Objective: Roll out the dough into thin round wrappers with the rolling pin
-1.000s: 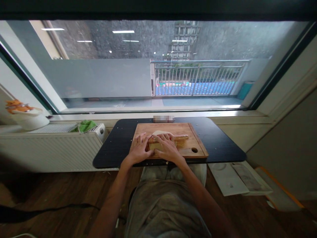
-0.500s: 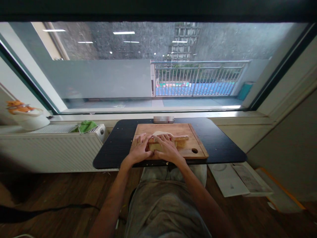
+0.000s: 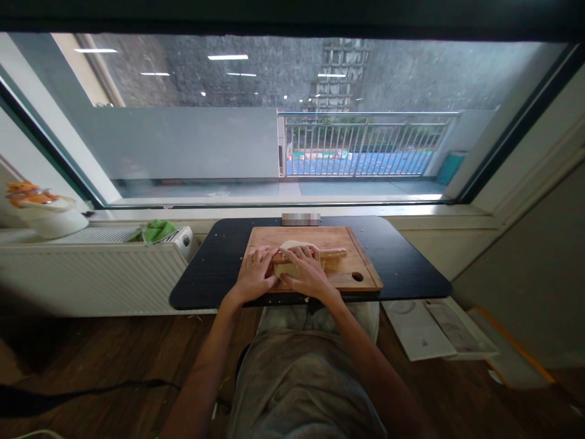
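Observation:
A wooden rolling pin [image 3: 336, 252] lies across a pale sheet of dough [image 3: 286, 269] on the wooden cutting board [image 3: 365, 268]. My left hand [image 3: 256, 274] rests over the pin's left end, fingers spread and pointing forward. Over the pin's middle lies my right hand [image 3: 307, 268], its fingers extended, palm down. Both thumbs point inward near the dough's front part. The hands cover part of the pin and the dough; the pin's right end sticks out past my right hand.
The board sits on a black table [image 3: 411, 274] before a window. A radiator [image 3: 91, 274] with a green cloth [image 3: 158, 231] stands left, beside a white pot [image 3: 59, 216]. White panels [image 3: 418, 332] lie low at the right.
Both hands keep nearly the same pose on the pin. The whole view has shifted slightly, with the board and table a little higher and further left in it.

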{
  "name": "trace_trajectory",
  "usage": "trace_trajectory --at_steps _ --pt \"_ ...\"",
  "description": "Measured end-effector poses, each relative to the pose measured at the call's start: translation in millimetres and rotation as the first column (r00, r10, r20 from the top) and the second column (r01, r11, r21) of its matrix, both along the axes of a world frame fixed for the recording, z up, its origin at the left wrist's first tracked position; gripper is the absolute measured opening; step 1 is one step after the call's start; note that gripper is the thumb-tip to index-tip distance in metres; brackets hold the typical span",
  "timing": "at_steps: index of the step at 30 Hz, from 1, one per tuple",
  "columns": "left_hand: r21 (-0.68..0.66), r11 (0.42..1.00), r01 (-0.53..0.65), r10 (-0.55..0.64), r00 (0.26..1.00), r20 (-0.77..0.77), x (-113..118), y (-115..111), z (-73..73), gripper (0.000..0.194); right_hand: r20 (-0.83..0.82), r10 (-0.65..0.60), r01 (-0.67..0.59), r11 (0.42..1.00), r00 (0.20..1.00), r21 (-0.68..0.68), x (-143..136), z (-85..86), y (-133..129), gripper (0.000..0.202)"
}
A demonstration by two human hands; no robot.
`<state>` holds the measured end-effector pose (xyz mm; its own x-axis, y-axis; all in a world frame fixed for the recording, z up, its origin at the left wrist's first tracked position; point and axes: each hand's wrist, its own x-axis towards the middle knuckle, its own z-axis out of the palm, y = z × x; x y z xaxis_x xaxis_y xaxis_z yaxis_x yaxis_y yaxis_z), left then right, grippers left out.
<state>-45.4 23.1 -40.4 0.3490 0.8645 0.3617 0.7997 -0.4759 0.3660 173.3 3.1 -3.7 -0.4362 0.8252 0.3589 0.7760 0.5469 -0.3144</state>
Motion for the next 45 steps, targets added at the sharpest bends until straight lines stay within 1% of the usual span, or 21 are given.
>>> trace_trajectory --at_steps 5,10,17,25,29,33,37,45 --pt "0.015 1.0 0.001 -0.001 1.0 -0.003 0.6 -1.0 0.3 0.075 -0.011 0.012 -0.012 1.0 1.0 0.013 0.8 -0.6 -0.6 0.066" --pt "0.001 1.0 -0.005 0.005 1.0 -0.016 1.0 -2.3 2.4 0.074 -0.001 -0.003 0.003 1.0 1.0 0.019 0.0 0.0 -1.6 0.068" --pt "-0.024 0.999 -0.028 0.027 0.999 -0.018 2.9 -4.7 5.1 0.074 -0.002 0.01 -0.01 1.0 1.0 -0.017 0.4 2.8 -1.7 0.066" --pt "-0.025 0.999 -0.04 0.039 0.999 -0.025 3.6 -5.4 5.4 0.07 -0.016 0.023 -0.022 0.999 1.0 0.027 0.5 0.2 -1.5 0.068" --pt "-0.024 0.999 -0.039 0.038 0.999 -0.027 2.8 -5.2 5.4 0.069 -0.027 0.03 -0.03 0.999 0.999 0.026 0.8 -0.7 -0.7 0.068" --pt "-0.02 0.999 -0.034 0.034 0.999 -0.032 2.1 -4.7 4.9 0.068 -0.03 0.033 -0.034 0.999 0.999 -0.004 1.2 -1.0 1.4 0.063" --pt "-0.008 0.999 -0.033 0.033 0.999 -0.035 2.0 -4.7 4.7 0.067 -0.045 0.001 -0.003 1.0 0.999 -0.023 0.2 -2.5 3.9 0.057" --pt "-0.048 0.999 -0.027 0.025 0.999 -0.027 1.3 -2.7 6.8 0.07 -0.044 -0.014 0.015 1.0 0.999 0.025 -0.9 -11.3 9.8 0.053"
